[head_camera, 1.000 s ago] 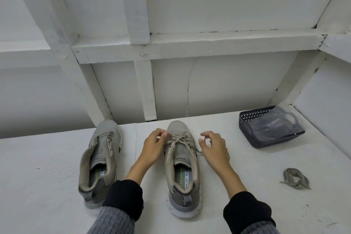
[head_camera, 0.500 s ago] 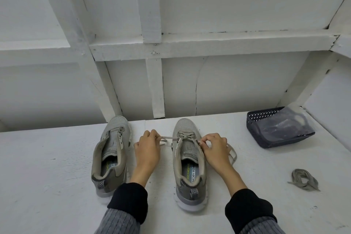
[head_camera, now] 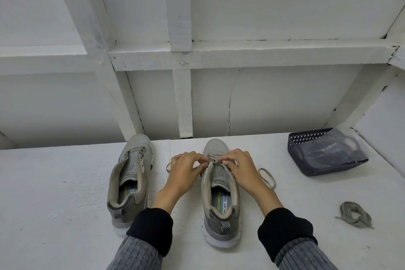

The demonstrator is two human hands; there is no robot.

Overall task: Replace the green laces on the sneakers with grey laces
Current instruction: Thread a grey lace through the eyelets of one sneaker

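Two grey sneakers stand side by side on the white table, toes pointing away. The left sneaker (head_camera: 131, 178) has no lace in its eyelets. Over the right sneaker (head_camera: 220, 193) both hands meet at the lower eyelets. My left hand (head_camera: 186, 169) pinches the grey lace (head_camera: 267, 176) at the sneaker's left side, and my right hand (head_camera: 240, 167) pinches it at the right side. Loose ends of that lace trail on the table to both sides of the shoe. A bundled lace (head_camera: 356, 215) lies at the right.
A dark perforated basket (head_camera: 306, 151) holding a clear plastic bag stands at the back right. White wooden beams and wall panels rise directly behind the table (head_camera: 54, 193). My dark sleeves reach in from the bottom edge.
Both hands moved inward from the sides of the right sneaker and now meet over its lower eyelets. The lace that was pulled out taut to each side now lies slack.
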